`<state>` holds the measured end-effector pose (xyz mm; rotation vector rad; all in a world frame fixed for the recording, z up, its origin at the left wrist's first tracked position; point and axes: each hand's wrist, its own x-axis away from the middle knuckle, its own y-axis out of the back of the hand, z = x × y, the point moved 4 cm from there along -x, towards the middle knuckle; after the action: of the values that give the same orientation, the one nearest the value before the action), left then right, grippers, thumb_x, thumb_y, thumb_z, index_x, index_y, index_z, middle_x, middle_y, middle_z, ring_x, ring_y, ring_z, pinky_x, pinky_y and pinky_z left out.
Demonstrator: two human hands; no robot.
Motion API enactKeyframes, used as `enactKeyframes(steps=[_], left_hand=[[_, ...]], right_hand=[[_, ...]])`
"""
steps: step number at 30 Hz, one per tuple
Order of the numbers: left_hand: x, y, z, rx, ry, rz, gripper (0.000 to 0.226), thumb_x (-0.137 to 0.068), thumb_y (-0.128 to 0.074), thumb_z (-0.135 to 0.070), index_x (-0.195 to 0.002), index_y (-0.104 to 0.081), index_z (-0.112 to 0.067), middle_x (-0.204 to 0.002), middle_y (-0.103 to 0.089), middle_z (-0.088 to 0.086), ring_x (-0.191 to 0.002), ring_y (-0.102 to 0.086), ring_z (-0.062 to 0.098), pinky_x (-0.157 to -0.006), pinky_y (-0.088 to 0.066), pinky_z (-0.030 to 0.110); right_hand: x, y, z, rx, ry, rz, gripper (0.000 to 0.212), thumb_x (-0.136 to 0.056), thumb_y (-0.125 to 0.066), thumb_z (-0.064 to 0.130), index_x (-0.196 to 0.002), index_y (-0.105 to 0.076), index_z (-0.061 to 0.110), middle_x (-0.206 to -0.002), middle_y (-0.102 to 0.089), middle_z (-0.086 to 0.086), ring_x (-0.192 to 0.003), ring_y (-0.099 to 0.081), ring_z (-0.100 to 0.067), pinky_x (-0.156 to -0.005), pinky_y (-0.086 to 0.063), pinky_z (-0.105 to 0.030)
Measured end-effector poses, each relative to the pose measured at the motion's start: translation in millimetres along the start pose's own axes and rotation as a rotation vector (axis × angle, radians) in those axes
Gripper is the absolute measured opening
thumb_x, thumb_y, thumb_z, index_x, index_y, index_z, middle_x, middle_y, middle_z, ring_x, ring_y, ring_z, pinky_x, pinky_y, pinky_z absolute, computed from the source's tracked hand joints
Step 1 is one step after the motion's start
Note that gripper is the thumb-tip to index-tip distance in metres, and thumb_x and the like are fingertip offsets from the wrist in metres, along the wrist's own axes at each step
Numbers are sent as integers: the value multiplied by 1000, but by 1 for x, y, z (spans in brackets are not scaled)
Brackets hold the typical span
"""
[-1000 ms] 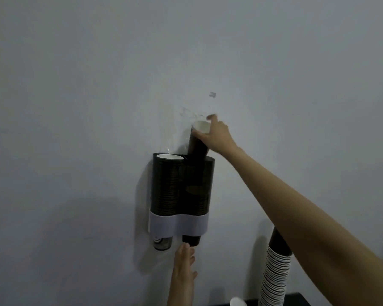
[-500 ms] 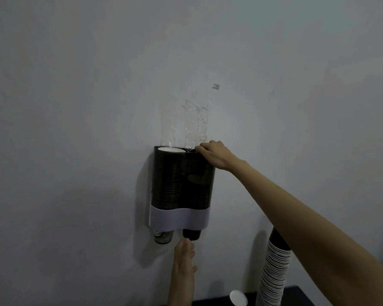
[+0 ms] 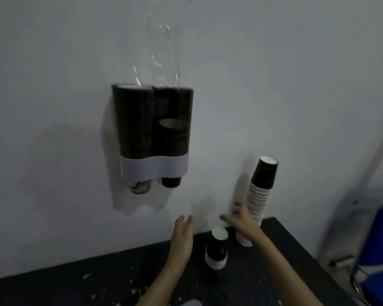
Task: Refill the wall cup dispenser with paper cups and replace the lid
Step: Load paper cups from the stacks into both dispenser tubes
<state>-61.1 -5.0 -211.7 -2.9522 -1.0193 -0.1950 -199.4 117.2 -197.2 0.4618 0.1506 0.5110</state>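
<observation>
Dispenser: left tube full, right tube roughly half full, lid not on. My left hand spread, empty; right hand spread, reaching the tall cup stack at right.

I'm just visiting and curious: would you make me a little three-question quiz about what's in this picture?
1. True or false: the dispenser's right tube is filled to the top with cups.
2. Which hand is closer to the tall stack leaning at the wall: A) left hand B) right hand?
3. Fill in: the short stack stands on the dark ____.

Key:
1. False; its top cup sits partway down, while the left tube is full.
2. B
3. table
</observation>
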Motion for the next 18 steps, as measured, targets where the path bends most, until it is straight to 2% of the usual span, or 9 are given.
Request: enactKeyframes(steps=[1,3,5,7,10,14,16,18], left_hand=[[-5,-3,12,-51,27,16,56,-96,-39,-34,-146,-24,-11,-144,-40,7,-132,-40,21,-106,-32,27],[-16,-12,41,-165,104,62,55,-94,-46,-27,-142,-29,-5,-132,-50,10,-122,-47,21,-96,-35,23],[-23,-18,73,-279,186,115,56,-91,-52,-19,-140,-31,-2,-139,-46,14,-127,-46,24,-104,-37,28],[-27,-24,101,-391,227,174,61,-87,-57,-13,-141,-30,-2,-143,-42,16,-130,-44,25,-106,-35,27],[-38,-30,137,-560,239,257,73,-82,-62,-15,-144,-24,-3,-147,-37,14,-135,-38,22,-109,-32,25],[-52,-38,172,-789,198,341,96,-81,-65,-27,-149,0,-4,-158,-10,9,-146,-12,23,-120,-14,28],[-58,-42,180,-817,153,328,101,-80,-66,-28,-149,4,-7,-160,-2,6,-148,-1,22,-120,-10,29],[-66,-47,185,-814,103,302,104,-77,-69,-30,-149,4,-10,-160,2,2,-148,5,22,-120,-8,31]], right_hand=[[6,-9,-27,65,-37,61,86,-73,-75,17,-139,-21,4,-138,-40,-16,-128,-41,-30,-102,-41,-37],[16,-26,-69,106,-72,106,113,-64,-82,14,-143,-3,1,-149,-23,-16,-139,-26,-28,-114,-27,-39],[22,-45,-96,61,-106,105,125,-59,-85,16,-144,7,2,-153,-15,-14,-142,-19,-26,-117,-20,-37],[20,-61,-119,-3,-156,83,129,-57,-86,16,-145,7,4,-153,-20,-14,-142,-23,-25,-116,-23,-36],[8,-83,-148,-30,-216,33,125,-56,-85,14,-147,0,11,-150,-29,-11,-139,-27,-27,-114,-25,-37],[-3,-100,-174,22,-209,-106,108,-59,-83,27,-145,-18,15,-144,-38,-3,-132,-29,-25,-107,-27,-32],[-5,-103,-177,79,-188,-148,97,-60,-82,34,-139,-31,11,-134,-44,-6,-125,-35,-25,-102,-30,-30],[-8,-106,-176,162,-142,-141,81,-60,-80,39,-126,-44,9,-121,-49,-8,-116,-42,-24,-93,-28,-19]])
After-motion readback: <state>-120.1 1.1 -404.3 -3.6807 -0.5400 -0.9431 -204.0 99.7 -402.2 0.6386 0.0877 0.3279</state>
